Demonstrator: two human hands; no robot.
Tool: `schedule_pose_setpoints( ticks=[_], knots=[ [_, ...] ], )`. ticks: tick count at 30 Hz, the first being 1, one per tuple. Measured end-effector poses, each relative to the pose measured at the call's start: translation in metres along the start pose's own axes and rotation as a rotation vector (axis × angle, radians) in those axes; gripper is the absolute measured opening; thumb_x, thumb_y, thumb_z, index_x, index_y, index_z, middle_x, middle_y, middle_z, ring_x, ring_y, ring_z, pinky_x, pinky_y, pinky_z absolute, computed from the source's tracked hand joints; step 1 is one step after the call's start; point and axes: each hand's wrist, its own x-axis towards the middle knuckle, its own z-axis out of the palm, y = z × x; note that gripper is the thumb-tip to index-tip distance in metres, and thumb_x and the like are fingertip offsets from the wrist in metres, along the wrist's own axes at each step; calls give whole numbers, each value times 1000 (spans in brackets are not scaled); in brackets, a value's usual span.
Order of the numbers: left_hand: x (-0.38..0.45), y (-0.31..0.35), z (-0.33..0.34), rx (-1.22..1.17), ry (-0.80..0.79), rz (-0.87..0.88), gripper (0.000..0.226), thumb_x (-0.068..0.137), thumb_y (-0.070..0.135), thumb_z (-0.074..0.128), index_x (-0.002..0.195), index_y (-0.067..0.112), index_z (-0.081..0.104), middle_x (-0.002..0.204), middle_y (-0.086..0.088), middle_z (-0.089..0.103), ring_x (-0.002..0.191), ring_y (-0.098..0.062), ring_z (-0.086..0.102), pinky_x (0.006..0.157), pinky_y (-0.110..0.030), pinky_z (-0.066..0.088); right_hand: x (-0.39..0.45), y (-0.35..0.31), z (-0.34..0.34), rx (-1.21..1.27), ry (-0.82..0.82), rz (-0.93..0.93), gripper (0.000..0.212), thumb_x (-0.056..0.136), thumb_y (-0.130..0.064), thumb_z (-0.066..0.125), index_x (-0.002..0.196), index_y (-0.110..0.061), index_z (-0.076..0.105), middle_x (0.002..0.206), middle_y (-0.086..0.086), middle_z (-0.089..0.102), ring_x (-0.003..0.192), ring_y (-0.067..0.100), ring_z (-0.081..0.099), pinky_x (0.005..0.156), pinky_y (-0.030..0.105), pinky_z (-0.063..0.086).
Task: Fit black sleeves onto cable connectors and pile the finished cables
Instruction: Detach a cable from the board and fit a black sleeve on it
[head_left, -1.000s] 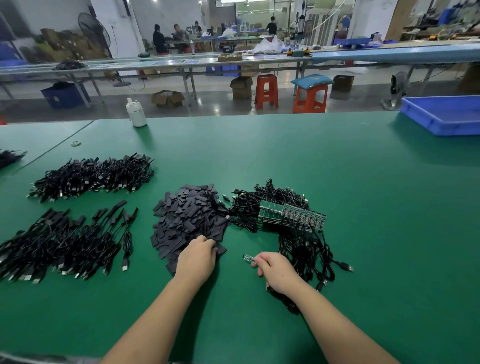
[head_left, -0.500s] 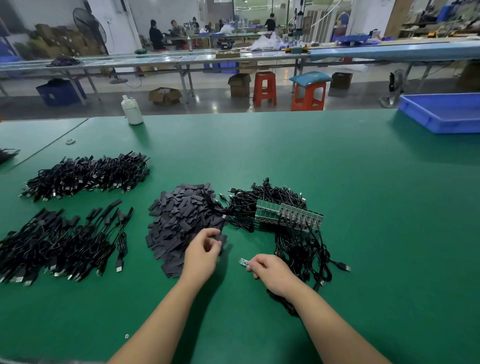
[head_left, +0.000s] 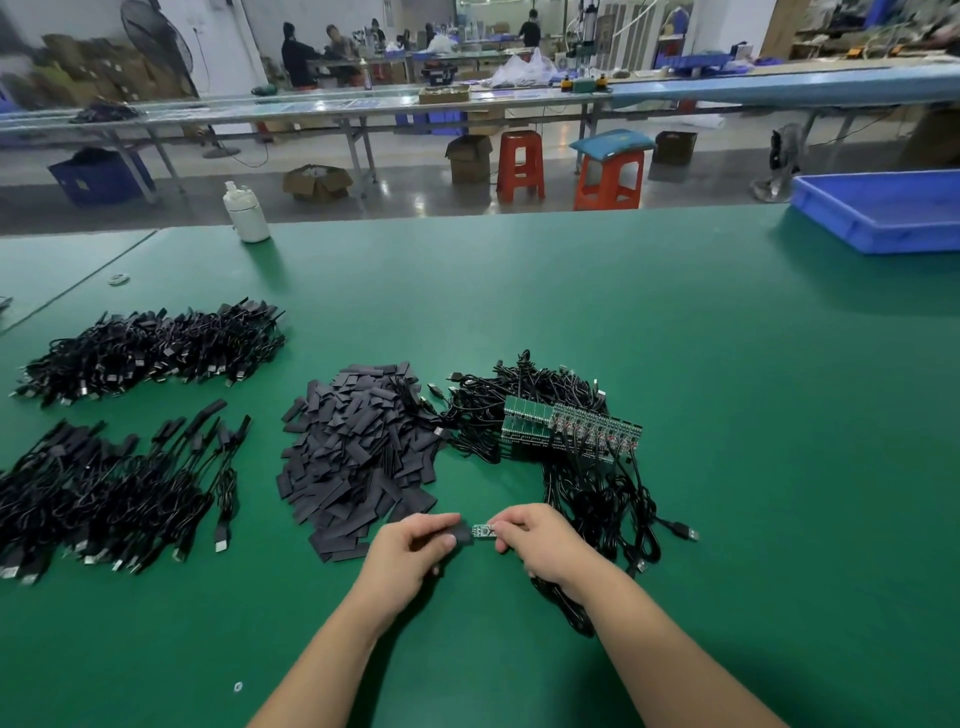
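On the green felt-like surface (head_left: 675, 364), two heaps of finished black cables are lying at nine o'clock: one farther (head_left: 150, 348), one nearer (head_left: 109, 493). The loose pile of flat black sleeves (head_left: 358, 447) is sitting just beyond the left hand (head_left: 410, 553), which is pinching one black sleeve (head_left: 460, 532) between thumb and fingers. The sleeve's mouth is meeting the small green circuit-board connector (head_left: 484, 531), pinched by the right hand (head_left: 540, 543). A tangle of unsleeved black cables (head_left: 582, 467) is spreading at one o'clock. A blue plastic tray (head_left: 883, 213) is resting at two o'clock, its contents hidden. No writing is legible.
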Motion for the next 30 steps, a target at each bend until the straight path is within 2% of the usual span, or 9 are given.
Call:
schedule_pose_setpoints(
  ticks=[3,6,11,14,21,23,25,27,30],
  knots=[
    [0,0,1,129,-17,57,30,87,6,73,113,21,72,92,1,70,62,-2,57,64,-19,49,-1,1,-1,11,-5,0,22,104,-24,50,113,-18,69,84,-7,65,50,9,45,48,19,42],
    [-1,0,1,255,-17,129,31,85,11,75,114,22,72,101,4,69,82,3,63,78,-12,47,0,3,-1,3,-12,-8,22,104,-24,50,108,-19,70,81,-7,64,45,9,44,48,20,42],
    [-2,0,5,326,14,211,23,86,15,75,107,25,76,94,11,67,88,4,61,79,-10,42,0,3,0,46,-30,1,21,103,-22,50,104,-19,71,70,-10,60,51,12,45,53,27,45],
    [-2,-2,8,352,22,223,25,89,18,72,114,22,74,94,11,64,92,5,59,82,-7,39,0,3,0,48,-28,-2,22,103,-23,50,97,-20,71,59,-14,58,49,11,44,54,28,46],
    [-4,-3,9,396,33,219,30,98,20,59,128,18,65,99,12,59,97,9,54,82,-3,34,-2,1,-1,31,-26,-13,21,104,-25,50,95,-20,69,74,-9,61,45,11,43,48,22,41],
    [-5,-3,7,377,25,217,28,97,18,60,124,21,67,98,11,60,95,7,55,82,-4,35,-3,0,-1,29,-25,-7,23,104,-25,50,89,-23,67,65,-13,59,43,9,42,48,22,41],
    [-6,-3,7,326,2,199,26,96,14,62,118,25,69,96,8,62,82,2,60,79,-10,42,-3,0,-1,37,-30,2,24,104,-25,49,85,-23,65,55,-15,55,41,8,41,49,23,42],
    [-6,-3,6,249,-15,170,27,93,8,65,113,25,71,96,3,63,65,-4,61,73,-18,49,-4,-2,-1,45,-38,5,24,104,-25,49,87,-20,66,54,-15,55,41,9,41,52,25,43],
    [-6,-5,7,168,10,161,31,88,3,70,106,28,73,94,1,66,60,-9,63,69,-20,52,-4,-2,-3,50,-49,9,25,104,-24,49,90,-13,67,57,-14,57,43,10,45,57,28,48]
  ],
)
